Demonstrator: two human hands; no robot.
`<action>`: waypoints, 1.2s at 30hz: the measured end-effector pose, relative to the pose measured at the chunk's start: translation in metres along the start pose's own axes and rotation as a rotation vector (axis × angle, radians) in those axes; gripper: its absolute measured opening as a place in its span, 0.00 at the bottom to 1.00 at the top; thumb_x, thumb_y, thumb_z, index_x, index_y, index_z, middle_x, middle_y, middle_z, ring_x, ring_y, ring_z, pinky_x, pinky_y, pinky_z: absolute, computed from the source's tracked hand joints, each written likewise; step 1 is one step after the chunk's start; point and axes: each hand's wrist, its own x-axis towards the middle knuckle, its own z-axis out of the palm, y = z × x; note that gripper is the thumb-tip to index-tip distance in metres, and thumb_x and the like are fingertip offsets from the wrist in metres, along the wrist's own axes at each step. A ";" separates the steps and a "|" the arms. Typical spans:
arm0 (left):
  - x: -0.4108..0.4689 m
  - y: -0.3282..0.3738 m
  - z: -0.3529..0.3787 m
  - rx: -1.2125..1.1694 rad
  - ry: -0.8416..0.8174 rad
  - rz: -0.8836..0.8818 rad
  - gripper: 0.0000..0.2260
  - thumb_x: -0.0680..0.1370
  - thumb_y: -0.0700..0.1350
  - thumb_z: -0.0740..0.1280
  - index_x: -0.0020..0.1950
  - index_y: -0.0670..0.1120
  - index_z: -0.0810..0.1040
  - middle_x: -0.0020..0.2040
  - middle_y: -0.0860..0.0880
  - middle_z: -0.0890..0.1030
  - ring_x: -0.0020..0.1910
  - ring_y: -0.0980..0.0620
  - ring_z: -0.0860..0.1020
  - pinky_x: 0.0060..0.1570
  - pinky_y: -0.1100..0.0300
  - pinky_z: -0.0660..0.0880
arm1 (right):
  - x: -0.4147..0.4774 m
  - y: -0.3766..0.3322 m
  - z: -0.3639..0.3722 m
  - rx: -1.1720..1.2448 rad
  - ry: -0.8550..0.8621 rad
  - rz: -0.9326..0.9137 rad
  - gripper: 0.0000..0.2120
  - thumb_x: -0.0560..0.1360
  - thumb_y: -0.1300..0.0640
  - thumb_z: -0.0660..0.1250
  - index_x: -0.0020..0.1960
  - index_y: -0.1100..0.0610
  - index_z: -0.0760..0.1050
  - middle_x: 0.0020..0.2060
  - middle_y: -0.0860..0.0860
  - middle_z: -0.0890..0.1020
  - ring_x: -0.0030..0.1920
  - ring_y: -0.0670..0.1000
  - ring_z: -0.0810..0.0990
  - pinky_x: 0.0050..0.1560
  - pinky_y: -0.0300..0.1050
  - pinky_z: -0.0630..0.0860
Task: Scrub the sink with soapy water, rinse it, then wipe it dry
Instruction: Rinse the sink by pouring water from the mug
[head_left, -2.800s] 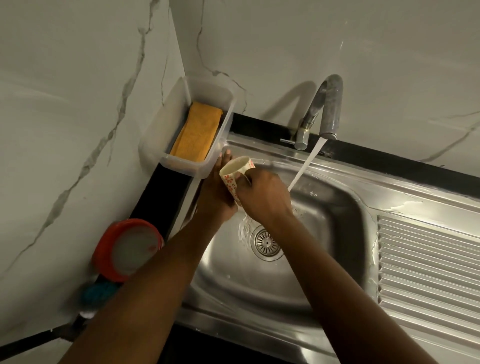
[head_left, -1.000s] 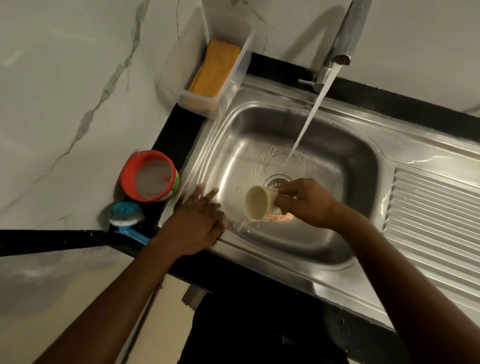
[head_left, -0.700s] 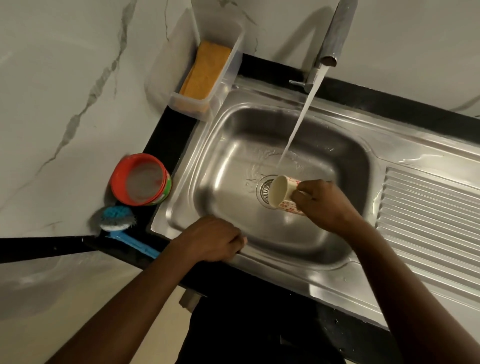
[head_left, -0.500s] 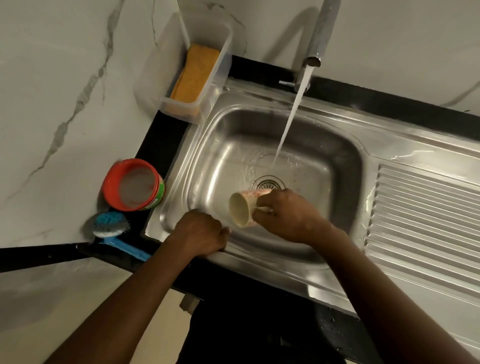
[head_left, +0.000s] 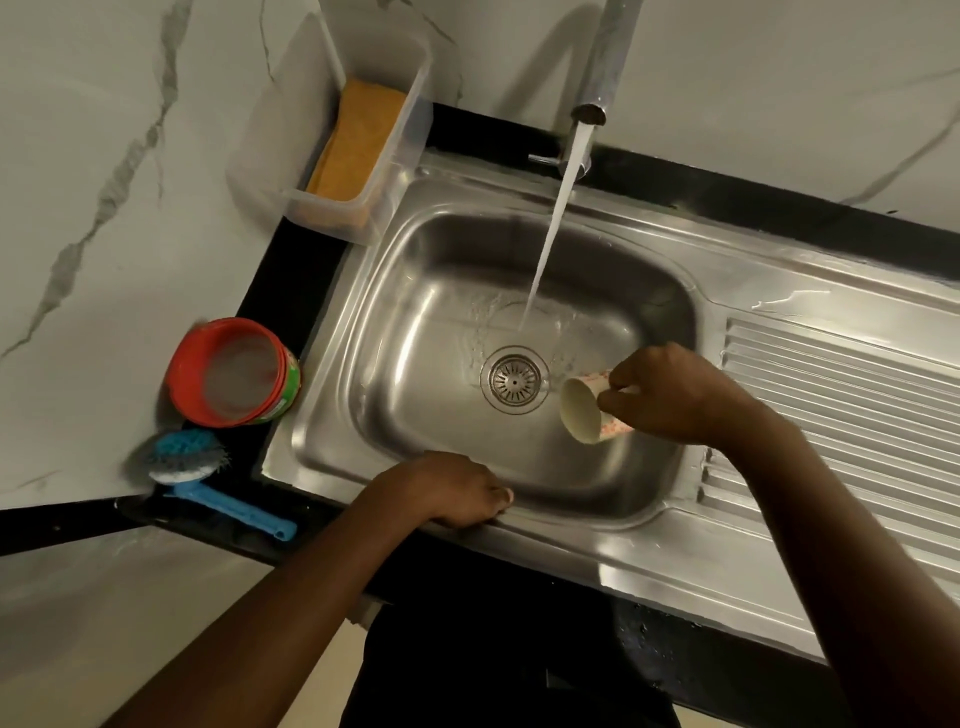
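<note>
Nearest, our left hand (head_left: 447, 491), fingers curled under, rests on the front rim of the stainless steel sink (head_left: 597, 561). Beyond it, our right hand (head_left: 670, 400) wraps fingers and thumb round a cream cup with red print (head_left: 584, 413), tipped mouth-left over the basin, right of the round drain strainer (head_left: 514, 380). The chrome tap (head_left: 602, 57) is running: rinse step, we judge. Next: refill under the stream (head_left: 550, 234), douse remaining walls. Half a second ago the cup hung left of the drain.
</note>
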 end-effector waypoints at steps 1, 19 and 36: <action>0.001 -0.001 0.000 0.023 0.003 -0.028 0.24 0.85 0.61 0.50 0.65 0.49 0.78 0.69 0.42 0.79 0.65 0.42 0.76 0.54 0.51 0.67 | 0.001 -0.004 0.003 0.008 0.018 -0.017 0.16 0.79 0.45 0.68 0.58 0.53 0.87 0.57 0.52 0.86 0.48 0.52 0.84 0.50 0.50 0.83; 0.018 0.026 0.001 -0.176 0.163 0.192 0.16 0.85 0.55 0.58 0.66 0.52 0.80 0.65 0.48 0.83 0.62 0.47 0.80 0.66 0.47 0.74 | -0.018 0.001 -0.022 -0.402 0.027 -0.102 0.19 0.82 0.39 0.61 0.63 0.47 0.82 0.59 0.51 0.84 0.47 0.50 0.80 0.45 0.44 0.74; -0.034 -0.033 -0.032 -0.500 0.682 -0.011 0.14 0.85 0.56 0.62 0.67 0.55 0.81 0.63 0.54 0.85 0.61 0.53 0.82 0.62 0.51 0.79 | 0.025 -0.054 0.014 1.414 0.374 0.021 0.18 0.86 0.57 0.61 0.46 0.68 0.79 0.53 0.57 0.87 0.62 0.51 0.84 0.67 0.50 0.77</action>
